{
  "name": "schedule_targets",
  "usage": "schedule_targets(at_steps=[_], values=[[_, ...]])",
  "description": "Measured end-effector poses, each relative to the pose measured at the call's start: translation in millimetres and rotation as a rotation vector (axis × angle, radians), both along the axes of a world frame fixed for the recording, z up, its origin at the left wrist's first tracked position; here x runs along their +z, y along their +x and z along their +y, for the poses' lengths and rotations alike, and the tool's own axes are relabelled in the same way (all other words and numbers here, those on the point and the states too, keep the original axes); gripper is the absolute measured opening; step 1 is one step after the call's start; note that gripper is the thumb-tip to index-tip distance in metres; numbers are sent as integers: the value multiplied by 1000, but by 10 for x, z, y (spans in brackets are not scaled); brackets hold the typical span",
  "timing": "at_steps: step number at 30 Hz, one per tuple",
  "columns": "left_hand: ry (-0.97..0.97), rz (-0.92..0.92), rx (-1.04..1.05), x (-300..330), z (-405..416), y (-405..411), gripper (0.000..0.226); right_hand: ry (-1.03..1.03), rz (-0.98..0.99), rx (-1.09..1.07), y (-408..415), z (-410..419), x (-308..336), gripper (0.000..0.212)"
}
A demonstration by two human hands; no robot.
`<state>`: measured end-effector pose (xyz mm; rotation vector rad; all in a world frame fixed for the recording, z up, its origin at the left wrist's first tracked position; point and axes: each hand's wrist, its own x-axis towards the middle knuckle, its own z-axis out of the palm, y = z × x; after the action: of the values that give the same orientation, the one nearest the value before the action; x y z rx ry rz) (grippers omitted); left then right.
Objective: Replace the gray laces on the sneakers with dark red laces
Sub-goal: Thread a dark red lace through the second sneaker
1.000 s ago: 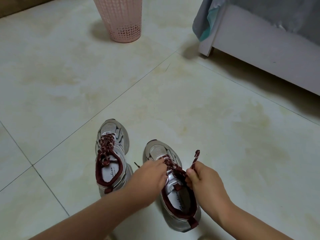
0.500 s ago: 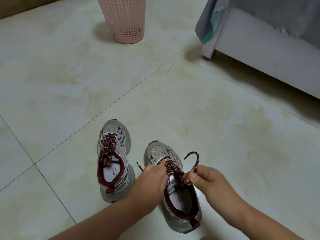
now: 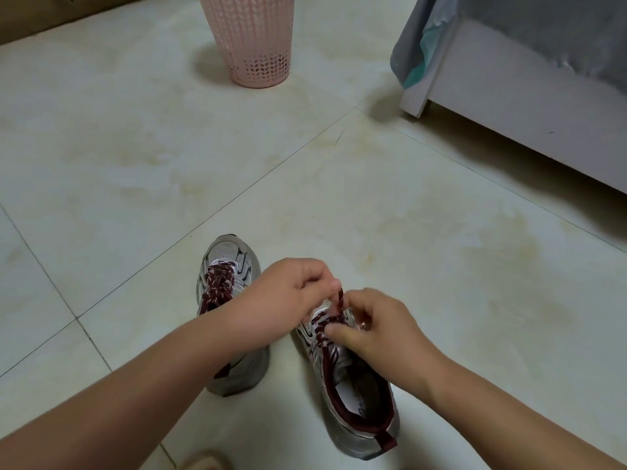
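Dark red lace (image 3: 340, 297) pinched by both hands, left (image 3: 291, 293) and right (image 3: 376, 329), over right sneaker (image 3: 353, 385); knot apparently forming, so I'd pull evenly.

Two silver-gray sneakers: left sneaker (image 3: 234, 262) and right sneaker (image 3: 359, 401), both with dark red collar trim and white insoles. Laces (image 3: 217, 283) dark red with pale flecks. Basket (image 3: 251, 39) pale pink, perforated lattice pattern. Floor tiles (image 3: 135, 147) cream with yellowish blotches, dark grout lines. Bed frame (image 3: 509, 106) white; cloth (image 3: 410, 62) gray and teal.
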<state>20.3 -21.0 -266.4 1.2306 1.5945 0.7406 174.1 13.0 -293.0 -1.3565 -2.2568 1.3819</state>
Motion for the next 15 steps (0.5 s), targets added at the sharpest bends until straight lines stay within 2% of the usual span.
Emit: schedule_targets(at_steps=[2,3,6,9,12,15], values=[[1,75,-16,-53,-1,-15,25,-92,107,-121,-11,68,-43,28],[-20,130,-44,-80,-23,-29,25,-130,128,-215,-1,111,-39,30],[-119,293,-205,-203,-135,-82,24,-199,134,-356,74,211,-12,26],[-133,429,-338,-364,-215,-90,26,-222,116,-365,107,213,-44,23],[-153,310,-191,-534,-262,-45,19,-151,85,-352,66,151,-48,7],[-278,-76,130,-670,-309,12,25,140,-74,-301,89,8,-106,28]])
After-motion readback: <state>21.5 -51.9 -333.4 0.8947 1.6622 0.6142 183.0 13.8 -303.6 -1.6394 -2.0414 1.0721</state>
